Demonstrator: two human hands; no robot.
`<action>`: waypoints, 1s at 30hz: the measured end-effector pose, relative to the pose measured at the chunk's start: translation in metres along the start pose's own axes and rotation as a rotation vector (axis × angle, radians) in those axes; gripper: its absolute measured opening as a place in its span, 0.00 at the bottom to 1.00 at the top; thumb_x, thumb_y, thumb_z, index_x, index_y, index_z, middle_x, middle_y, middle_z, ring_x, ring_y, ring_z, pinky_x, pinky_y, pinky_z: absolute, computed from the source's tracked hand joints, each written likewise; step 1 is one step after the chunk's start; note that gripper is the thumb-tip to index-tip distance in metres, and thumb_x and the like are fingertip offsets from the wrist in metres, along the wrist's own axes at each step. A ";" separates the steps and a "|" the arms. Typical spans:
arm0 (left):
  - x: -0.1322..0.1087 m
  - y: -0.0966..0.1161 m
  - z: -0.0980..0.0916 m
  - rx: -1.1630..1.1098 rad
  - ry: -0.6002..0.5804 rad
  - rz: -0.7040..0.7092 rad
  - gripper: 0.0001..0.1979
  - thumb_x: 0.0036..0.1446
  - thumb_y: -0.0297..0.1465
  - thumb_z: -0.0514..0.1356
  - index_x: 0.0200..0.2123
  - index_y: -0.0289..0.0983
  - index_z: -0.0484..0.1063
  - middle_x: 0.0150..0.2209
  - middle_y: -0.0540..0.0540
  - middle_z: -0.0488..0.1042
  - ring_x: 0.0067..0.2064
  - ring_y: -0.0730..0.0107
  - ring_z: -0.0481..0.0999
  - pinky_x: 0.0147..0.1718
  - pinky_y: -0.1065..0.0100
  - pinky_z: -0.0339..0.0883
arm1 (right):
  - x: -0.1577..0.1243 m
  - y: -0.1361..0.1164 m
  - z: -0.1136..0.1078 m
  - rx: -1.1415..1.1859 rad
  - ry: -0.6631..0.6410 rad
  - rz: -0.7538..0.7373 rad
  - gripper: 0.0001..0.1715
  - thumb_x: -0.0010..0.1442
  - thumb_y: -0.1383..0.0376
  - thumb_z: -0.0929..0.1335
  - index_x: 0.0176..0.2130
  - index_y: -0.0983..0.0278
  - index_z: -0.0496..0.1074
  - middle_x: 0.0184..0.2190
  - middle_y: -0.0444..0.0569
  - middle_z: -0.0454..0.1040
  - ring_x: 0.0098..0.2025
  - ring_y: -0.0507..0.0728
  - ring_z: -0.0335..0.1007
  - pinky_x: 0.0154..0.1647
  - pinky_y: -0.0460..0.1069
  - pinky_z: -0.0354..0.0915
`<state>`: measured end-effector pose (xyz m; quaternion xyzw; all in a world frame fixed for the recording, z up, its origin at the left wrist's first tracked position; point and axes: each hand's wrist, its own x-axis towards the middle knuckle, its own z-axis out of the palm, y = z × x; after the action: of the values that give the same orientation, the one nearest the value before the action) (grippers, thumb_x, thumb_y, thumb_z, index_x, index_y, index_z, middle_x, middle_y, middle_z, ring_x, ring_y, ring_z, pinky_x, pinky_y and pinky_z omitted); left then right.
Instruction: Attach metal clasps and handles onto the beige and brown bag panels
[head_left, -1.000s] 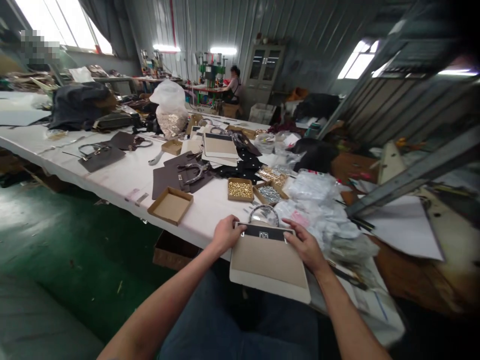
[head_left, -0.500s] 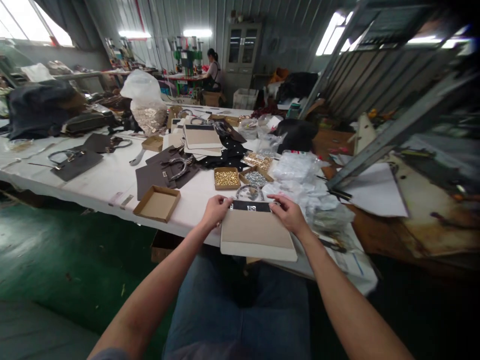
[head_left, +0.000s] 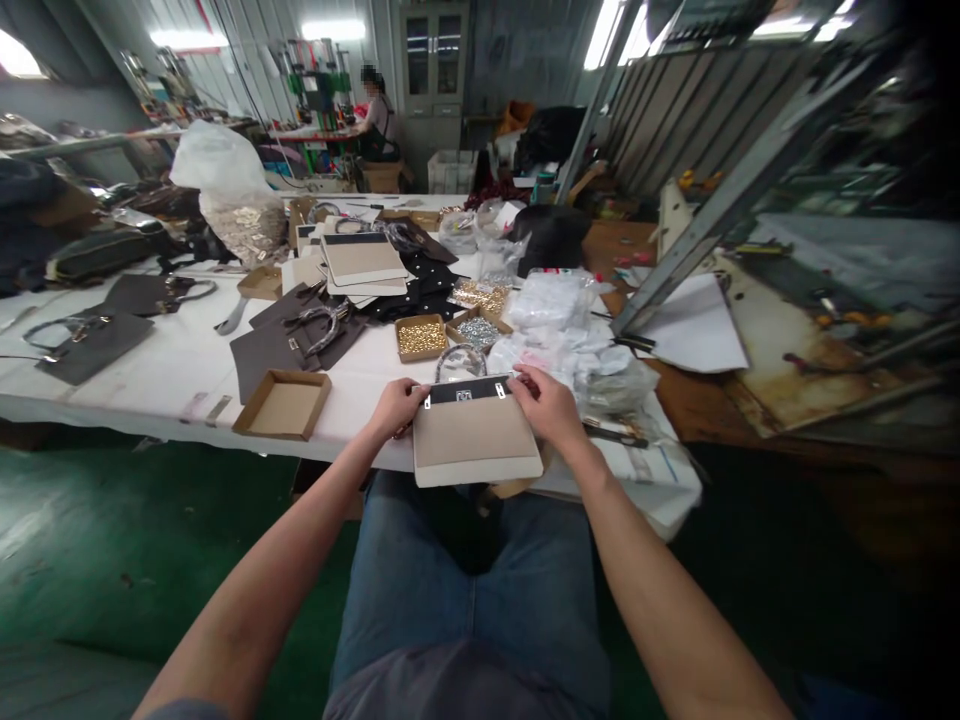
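Note:
A beige bag panel [head_left: 476, 435] lies at the table's front edge, its lining side up. Along its top runs a dark strip [head_left: 480, 390] with small silvery metal plates at both ends and in the middle. My left hand [head_left: 397, 408] pinches the panel's upper left corner, fingers closed. At the upper right corner, my right hand [head_left: 551, 405] grips the edge with thumb and fingers, beside the right plate. A plastic-wrapped handle [head_left: 460, 352] arches beyond the panel's top edge.
Boxes of gold studs [head_left: 421, 338] and silver studs [head_left: 478, 330] stand beyond the panel. An open cardboard box [head_left: 282, 404] is at left, near dark bag panels [head_left: 274, 345]. Clear plastic bags [head_left: 559, 345] lie at right, near a slanting metal post [head_left: 682, 240]. A person [head_left: 379, 120] sits far back.
My view has swung right, so the table's things sit further left. The panel is turned slightly, and its right metal plate, covered by my right hand before, now shows.

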<state>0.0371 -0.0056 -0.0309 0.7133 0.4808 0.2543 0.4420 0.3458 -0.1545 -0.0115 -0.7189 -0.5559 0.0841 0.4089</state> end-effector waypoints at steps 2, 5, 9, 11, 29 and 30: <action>0.005 -0.004 -0.001 -0.015 -0.035 0.025 0.20 0.69 0.48 0.65 0.39 0.35 0.84 0.35 0.41 0.84 0.37 0.57 0.79 0.35 0.63 0.66 | -0.018 0.002 -0.012 -0.048 0.102 0.107 0.27 0.77 0.50 0.67 0.63 0.62 0.81 0.51 0.58 0.87 0.48 0.64 0.84 0.54 0.56 0.74; 0.015 -0.007 -0.003 -0.074 -0.086 0.061 0.23 0.68 0.51 0.64 0.40 0.36 0.83 0.37 0.43 0.84 0.38 0.58 0.78 0.36 0.64 0.66 | -0.053 0.004 -0.027 -0.260 0.109 0.344 0.27 0.74 0.49 0.70 0.62 0.62 0.80 0.45 0.57 0.87 0.47 0.68 0.84 0.50 0.57 0.72; 0.023 -0.006 -0.003 -0.169 -0.170 0.074 0.24 0.67 0.54 0.65 0.41 0.38 0.81 0.35 0.47 0.81 0.36 0.62 0.75 0.35 0.66 0.65 | -0.085 -0.001 -0.035 -0.476 -0.065 0.505 0.34 0.70 0.44 0.73 0.66 0.59 0.77 0.50 0.59 0.87 0.52 0.72 0.84 0.48 0.58 0.70; 0.023 -0.005 -0.001 -0.177 -0.198 0.062 0.24 0.67 0.55 0.65 0.41 0.38 0.80 0.34 0.48 0.79 0.34 0.63 0.73 0.34 0.66 0.63 | -0.086 -0.004 -0.036 -0.521 -0.116 0.521 0.30 0.71 0.48 0.72 0.65 0.59 0.77 0.49 0.60 0.87 0.51 0.71 0.84 0.48 0.57 0.69; 0.017 -0.004 -0.002 -0.024 -0.280 0.107 0.24 0.65 0.53 0.66 0.39 0.36 0.85 0.35 0.45 0.83 0.38 0.59 0.78 0.38 0.64 0.66 | 0.052 0.004 -0.025 0.413 0.208 0.525 0.24 0.53 0.51 0.82 0.43 0.61 0.81 0.27 0.44 0.78 0.27 0.56 0.67 0.29 0.49 0.61; 0.015 -0.003 -0.001 0.002 -0.266 0.115 0.23 0.65 0.52 0.66 0.38 0.36 0.85 0.35 0.45 0.84 0.38 0.58 0.78 0.38 0.64 0.67 | 0.060 0.004 -0.023 0.472 0.204 0.546 0.25 0.52 0.51 0.82 0.44 0.61 0.81 0.27 0.43 0.77 0.25 0.54 0.65 0.26 0.48 0.59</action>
<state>0.0412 0.0088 -0.0342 0.7675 0.3764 0.1821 0.4859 0.3839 -0.1138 0.0208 -0.7312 -0.2655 0.2438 0.5791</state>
